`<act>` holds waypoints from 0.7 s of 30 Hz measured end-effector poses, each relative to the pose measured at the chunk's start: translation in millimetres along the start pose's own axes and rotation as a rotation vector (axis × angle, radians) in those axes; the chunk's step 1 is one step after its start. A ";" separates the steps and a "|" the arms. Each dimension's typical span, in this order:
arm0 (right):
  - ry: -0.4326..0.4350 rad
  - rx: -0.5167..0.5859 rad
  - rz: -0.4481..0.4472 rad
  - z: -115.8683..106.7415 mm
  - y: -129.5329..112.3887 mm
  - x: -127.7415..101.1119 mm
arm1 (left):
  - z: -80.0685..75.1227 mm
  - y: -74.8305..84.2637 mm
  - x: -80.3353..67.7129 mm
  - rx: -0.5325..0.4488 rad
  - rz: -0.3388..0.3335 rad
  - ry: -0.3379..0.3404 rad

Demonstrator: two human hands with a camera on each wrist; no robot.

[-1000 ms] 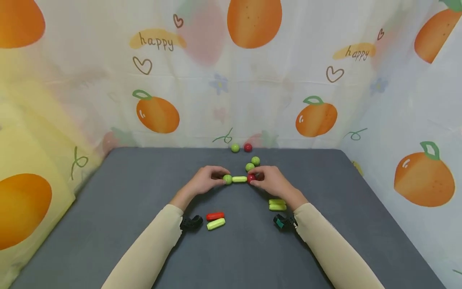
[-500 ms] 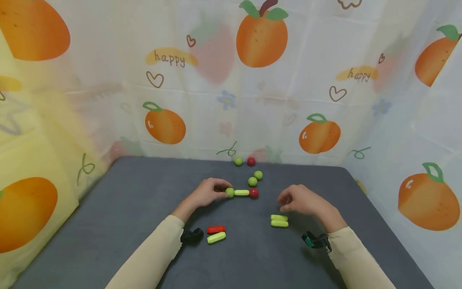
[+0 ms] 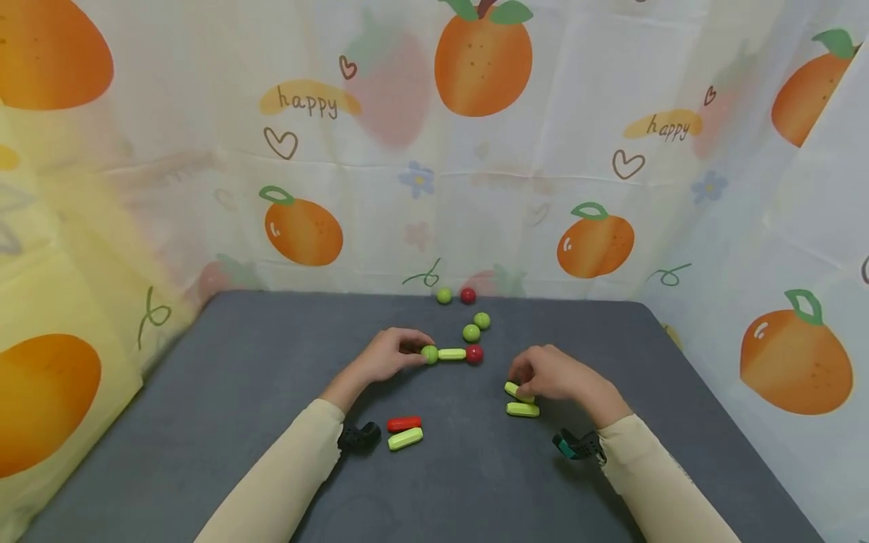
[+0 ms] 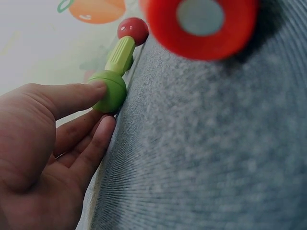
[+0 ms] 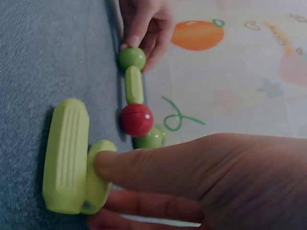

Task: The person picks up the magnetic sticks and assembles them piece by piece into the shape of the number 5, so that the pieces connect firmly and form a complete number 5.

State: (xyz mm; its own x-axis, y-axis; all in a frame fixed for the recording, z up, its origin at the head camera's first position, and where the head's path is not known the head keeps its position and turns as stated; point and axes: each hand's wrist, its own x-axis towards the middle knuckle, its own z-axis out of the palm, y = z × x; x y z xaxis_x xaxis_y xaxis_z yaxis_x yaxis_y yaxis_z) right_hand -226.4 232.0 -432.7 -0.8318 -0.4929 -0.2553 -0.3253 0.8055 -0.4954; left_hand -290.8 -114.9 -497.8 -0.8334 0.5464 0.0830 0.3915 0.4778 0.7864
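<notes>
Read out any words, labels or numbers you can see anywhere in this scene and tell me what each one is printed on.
"happy" on the fruit-print cloth backdrop, upper left, over a yellow smear.
"happy" again on the same backdrop, upper right.
In the right wrist view, letters at the top right edge are too blurred to read.
No writing shows on the green and red plastic balls and rods, nor on the grey table.

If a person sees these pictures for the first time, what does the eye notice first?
The eye goes first to the small chain in the middle of the grey table: a green ball, a green rod and a red ball joined in a row, with the left hand holding the green ball's end. Just to the right, the right hand pinches one of two green rods. Behind stands a bright curtain printed with big oranges.
</notes>
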 end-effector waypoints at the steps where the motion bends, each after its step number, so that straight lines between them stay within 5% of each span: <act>1: 0.006 0.012 -0.007 0.0 2.0 0.6 | -0.1 -0.1 0.2 0.002 -0.001 -0.001; 12: -0.068 0.060 -0.027 -6.4 11.6 -2.8 | -0.9 -1.9 0.1 0.003 0.013 -0.005; 21: -0.003 0.036 -0.083 -1.7 18.7 4.8 | 0.3 0.4 2.6 0.014 0.018 -0.003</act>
State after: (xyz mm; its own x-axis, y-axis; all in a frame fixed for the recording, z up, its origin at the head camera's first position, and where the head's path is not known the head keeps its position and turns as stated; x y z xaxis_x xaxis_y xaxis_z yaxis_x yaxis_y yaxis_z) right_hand -237.1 245.3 -441.8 -0.8013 -0.5583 -0.2148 -0.3764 0.7497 -0.5442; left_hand -292.7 -113.1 -497.4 -0.8253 0.5567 0.0950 0.4114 0.4774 0.7764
